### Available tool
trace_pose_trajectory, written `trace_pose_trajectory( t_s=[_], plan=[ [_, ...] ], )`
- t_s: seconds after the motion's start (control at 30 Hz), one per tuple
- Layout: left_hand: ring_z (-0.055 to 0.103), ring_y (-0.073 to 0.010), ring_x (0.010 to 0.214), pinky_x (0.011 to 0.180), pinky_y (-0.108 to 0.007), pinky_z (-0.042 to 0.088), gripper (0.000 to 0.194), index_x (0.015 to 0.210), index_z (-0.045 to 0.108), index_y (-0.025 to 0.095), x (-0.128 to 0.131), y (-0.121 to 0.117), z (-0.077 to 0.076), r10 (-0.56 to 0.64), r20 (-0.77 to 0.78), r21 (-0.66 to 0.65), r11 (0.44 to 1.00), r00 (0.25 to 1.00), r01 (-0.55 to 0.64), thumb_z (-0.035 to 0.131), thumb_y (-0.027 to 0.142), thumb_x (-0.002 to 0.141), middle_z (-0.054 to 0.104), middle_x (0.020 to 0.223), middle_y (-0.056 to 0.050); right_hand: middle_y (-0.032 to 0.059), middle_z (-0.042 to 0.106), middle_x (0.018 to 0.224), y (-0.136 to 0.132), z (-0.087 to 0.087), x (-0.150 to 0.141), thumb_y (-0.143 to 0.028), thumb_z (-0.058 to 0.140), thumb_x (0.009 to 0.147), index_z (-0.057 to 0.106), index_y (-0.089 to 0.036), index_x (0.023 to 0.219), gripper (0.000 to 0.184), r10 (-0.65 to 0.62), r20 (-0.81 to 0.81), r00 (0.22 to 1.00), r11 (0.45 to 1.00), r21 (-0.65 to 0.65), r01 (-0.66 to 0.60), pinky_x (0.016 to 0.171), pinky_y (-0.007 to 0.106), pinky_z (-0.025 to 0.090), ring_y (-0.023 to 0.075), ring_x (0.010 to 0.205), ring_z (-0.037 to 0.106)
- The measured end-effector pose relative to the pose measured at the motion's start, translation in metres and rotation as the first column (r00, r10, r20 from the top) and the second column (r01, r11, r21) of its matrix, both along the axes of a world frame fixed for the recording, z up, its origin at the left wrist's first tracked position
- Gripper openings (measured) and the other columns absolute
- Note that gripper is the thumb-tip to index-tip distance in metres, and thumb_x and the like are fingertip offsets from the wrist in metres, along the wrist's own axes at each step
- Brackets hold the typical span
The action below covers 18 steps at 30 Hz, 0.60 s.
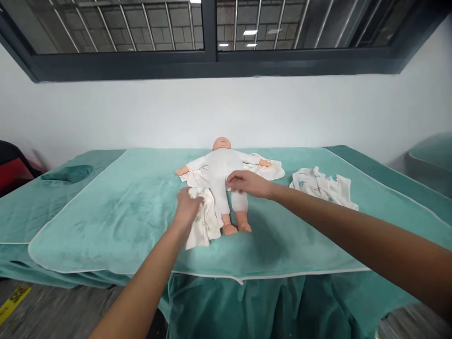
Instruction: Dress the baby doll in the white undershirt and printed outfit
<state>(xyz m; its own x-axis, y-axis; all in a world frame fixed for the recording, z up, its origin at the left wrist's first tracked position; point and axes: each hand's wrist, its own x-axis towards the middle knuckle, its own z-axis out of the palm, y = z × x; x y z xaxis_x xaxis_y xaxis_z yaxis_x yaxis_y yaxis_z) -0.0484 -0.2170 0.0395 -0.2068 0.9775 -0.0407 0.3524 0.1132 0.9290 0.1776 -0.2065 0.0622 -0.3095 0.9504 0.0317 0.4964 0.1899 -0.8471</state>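
A baby doll [224, 162] with a white cloth body lies on its back, arms spread, feet toward me. On the left, my left hand [188, 205] is closed on the top of a white baby garment [203, 230], which hangs beside the doll's legs and has small printed motifs. My right hand [249, 182] is over the doll's upper leg with loosely curved fingers, and I see nothing held in it. Whether it touches the leg is unclear. Another white garment [275, 173] lies spread under the doll's arms and back.
A patterned white baby garment [323, 186] lies crumpled to the right. Everything rests on a bed with a teal plush cover [106, 226]. Behind it are a white wall [141, 113] and a dark-framed window [210, 61]. A red and black object [14, 169] stands at far left.
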Motion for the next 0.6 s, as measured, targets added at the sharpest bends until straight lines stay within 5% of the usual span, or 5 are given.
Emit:
trace_pose_trajectory(
  t_s=[0.17,0.27,0.4,0.5,0.6],
  plan=[
    [0.049,-0.0312,0.132,0.113,-0.045,0.035,0.041,0.117,0.057,0.017,0.014,0.03,-0.009,-0.249,-0.226,0.116,0.953,0.942,0.28,0.061,0.028,0.079,0.057,0.135,-0.017,0.0094,0.064,0.12,0.068,-0.024,0.047,-0.036,0.062,0.082,0.06,-0.02,0.111,0.033,-0.391,0.015,0.92,0.892,0.251,0.375,0.097,0.039,0.046,0.0229,0.109,0.06],
    [0.062,-0.0324,0.116,0.103,-0.043,0.044,0.037,0.105,0.062,0.018,0.029,0.052,0.0,-0.345,-0.167,-0.049,0.938,0.924,0.342,0.066,0.042,0.078,0.069,0.118,-0.015,0.014,0.059,0.131,0.116,-0.031,0.064,-0.043,0.063,0.082,0.055,-0.018,0.121,0.047,-0.455,0.064,0.888,0.859,0.295,0.419,0.105,0.042,0.041,0.0257,0.119,0.055],
    [0.069,-0.0306,0.101,0.086,-0.039,0.054,0.046,0.103,0.064,0.018,0.045,0.086,-0.002,-0.388,0.188,-0.172,0.892,0.902,0.419,0.074,0.05,0.073,0.073,0.11,-0.014,0.0205,0.054,0.138,0.181,-0.033,0.074,-0.057,0.065,0.081,0.049,-0.013,0.13,0.068,-0.455,0.159,0.876,0.883,0.21,0.42,0.107,0.044,0.039,0.0319,0.126,0.052],
    [0.07,-0.0276,0.098,0.084,-0.039,0.057,0.052,0.116,0.063,0.018,0.052,0.102,-0.011,-0.406,0.504,-0.181,0.814,0.763,0.552,0.075,0.048,0.075,0.073,0.113,-0.014,0.0234,0.056,0.136,0.215,-0.033,0.074,-0.072,0.064,0.075,0.054,-0.013,0.126,0.079,-0.42,0.202,0.885,0.907,0.075,0.413,0.104,0.05,0.041,0.0387,0.125,0.053],
    [0.071,-0.0263,0.098,0.088,-0.04,0.058,0.054,0.123,0.061,0.017,0.055,0.111,-0.016,-0.374,0.644,-0.165,0.785,0.668,0.598,0.074,0.044,0.078,0.073,0.112,-0.014,0.0206,0.065,0.123,0.235,-0.028,0.069,-0.075,0.062,0.074,0.064,-0.017,0.111,0.069,-0.312,0.215,0.926,0.942,-0.054,0.33,0.1,0.053,0.043,0.0396,0.118,0.057]
  ],
)
